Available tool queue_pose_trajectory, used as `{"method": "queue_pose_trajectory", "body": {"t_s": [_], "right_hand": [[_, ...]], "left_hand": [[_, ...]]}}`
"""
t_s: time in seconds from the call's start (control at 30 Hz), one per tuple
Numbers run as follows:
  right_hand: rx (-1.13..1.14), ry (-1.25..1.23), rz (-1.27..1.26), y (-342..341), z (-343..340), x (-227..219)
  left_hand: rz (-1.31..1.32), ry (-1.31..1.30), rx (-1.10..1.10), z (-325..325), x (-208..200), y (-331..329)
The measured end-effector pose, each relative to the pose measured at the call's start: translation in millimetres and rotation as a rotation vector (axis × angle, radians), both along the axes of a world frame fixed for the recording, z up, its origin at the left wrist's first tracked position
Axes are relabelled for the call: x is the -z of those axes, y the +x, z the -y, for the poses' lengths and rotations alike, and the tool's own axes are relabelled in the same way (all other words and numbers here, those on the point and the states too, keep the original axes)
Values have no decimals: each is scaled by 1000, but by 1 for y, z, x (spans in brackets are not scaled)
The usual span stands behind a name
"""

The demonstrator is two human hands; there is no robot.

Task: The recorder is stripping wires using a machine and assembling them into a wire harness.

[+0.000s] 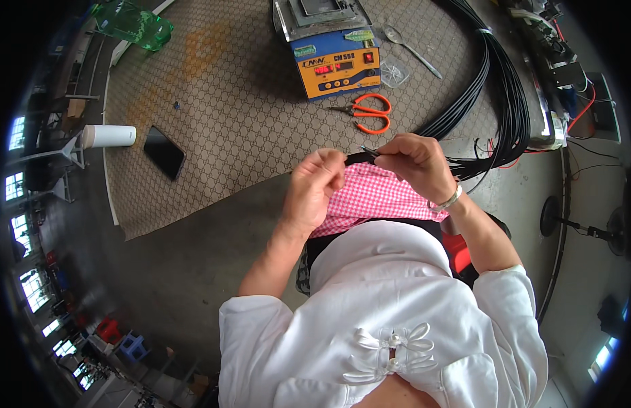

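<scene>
Over my lap, just off the near table edge, both hands are raised close together. My right hand (421, 164) pinches the end of a black cable (374, 152) between thumb and fingertips, and thin wire tips show there. My left hand (314, 187) is closed a short way to the left, fingertips pressed together; whatever it pinches is too small to make out. A large coil of black cable (513, 102) lies on the table to the right and reaches down beside my right hand. Orange-handled scissors (373, 113) rest on the table beyond my hands.
A blue and orange solder-pot-like box (337, 68) with a red display stands at the back. Near it lie a spoon (414, 53) and a clear plastic piece (394, 72). Leftward are a phone (164, 153), a white cup (109, 136) and a green bottle (133, 24). Pink checked cloth (377, 197) covers my lap.
</scene>
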State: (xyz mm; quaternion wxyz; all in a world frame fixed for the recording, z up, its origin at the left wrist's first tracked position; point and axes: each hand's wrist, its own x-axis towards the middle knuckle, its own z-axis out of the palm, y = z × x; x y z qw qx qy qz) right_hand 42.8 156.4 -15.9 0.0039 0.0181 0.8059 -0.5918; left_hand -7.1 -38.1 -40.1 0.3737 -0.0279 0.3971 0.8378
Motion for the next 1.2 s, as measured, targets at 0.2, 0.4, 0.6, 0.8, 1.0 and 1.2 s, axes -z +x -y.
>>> {"method": "queue_pose_trajectory", "body": {"t_s": [0.2, 0.4, 0.6, 0.8, 1.0, 1.2], "right_hand": [[-4, -233, 277, -2, 3, -12], [-36, -70, -22, -5, 9, -7], [-29, -568, 336, -11, 1, -5], [-120, -1154, 488, -18, -11, -1], [-110, -1098, 530, -20, -11, -8], [-101, -1068, 494, -19, -9, -3]], "left_hand": [[-191, -104, -88, -23, -11, 6], [-73, -71, -193, -31, -15, 4], [377, 443, -68, -41, 1, -8], [118, 422, -158, -47, -1, -18], [-19, 174, -60, -41, -11, -14], [-253, -49, -197, -43, -17, -13]]}}
